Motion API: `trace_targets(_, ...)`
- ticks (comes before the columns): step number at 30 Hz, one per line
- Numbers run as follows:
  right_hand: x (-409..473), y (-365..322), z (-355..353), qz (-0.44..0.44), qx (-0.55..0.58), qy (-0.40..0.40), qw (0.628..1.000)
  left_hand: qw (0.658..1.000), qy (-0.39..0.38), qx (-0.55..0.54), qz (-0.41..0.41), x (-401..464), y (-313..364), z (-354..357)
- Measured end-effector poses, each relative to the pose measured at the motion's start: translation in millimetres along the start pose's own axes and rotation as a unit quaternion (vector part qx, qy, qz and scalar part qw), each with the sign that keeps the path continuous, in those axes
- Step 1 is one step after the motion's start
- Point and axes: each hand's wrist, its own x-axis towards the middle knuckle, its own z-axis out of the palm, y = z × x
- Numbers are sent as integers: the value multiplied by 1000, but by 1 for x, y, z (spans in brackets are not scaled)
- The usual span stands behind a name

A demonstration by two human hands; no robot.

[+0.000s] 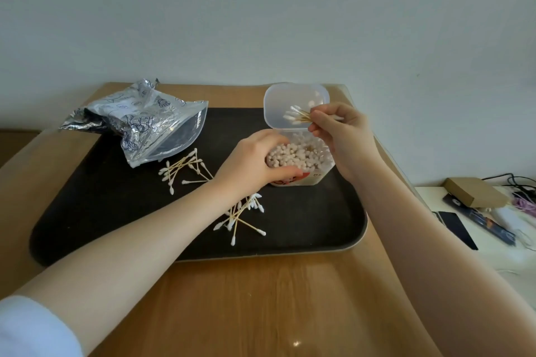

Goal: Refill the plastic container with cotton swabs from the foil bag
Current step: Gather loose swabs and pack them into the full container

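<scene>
My right hand (338, 132) pinches a small bundle of swabs (298, 116) between thumb and fingertips, holding them above the open container (301, 159), their white tips pointing left in front of the raised lid (294, 101). My left hand (255, 164) grips the container from its left side, fingers curled over the far rim and thumb across the near wall, just above a red printed label. The container is a clear plastic box with rounded corners, standing upright on the right half of the tray (319, 220), and it is packed nearly to the top with swabs standing on end, so that I see a dense field of white tips. Its hinged lid stands open at the back, tilted upright. Just under my left wrist lies a loose pile of swabs (242, 216) on the tray, crossing one another at odd angles, some partly hidden by my forearm. A second loose pile of swabs (182, 169) lies farther left, near the mouth of the foil bag (139, 119). The bag lies crumpled on its side at the far left corner of the tray, silver with dark printed drawings, its clear zip mouth turned toward the swabs. The tray is dark and rests on a wooden worktop (261, 304). Off to the right, on a separate white surface, sit a small cardboard box (475, 191), some cables and a dark flat item.
</scene>
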Motion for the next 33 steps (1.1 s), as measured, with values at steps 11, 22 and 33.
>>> trace_targets(11, -26, -8, 4, -78, -273, -38, 958, 993, 25, 76, 92, -25, 0, -4)
trace_targets(22, -24, -4, 9, -148, -323, -54, 933, 999, 42, 30, 18, -25, 3, -8)
trace_targets(33, -9, -3, 7, -329, -483, -147, 798, 999, 33, 5, -31, -25, 5, -4)
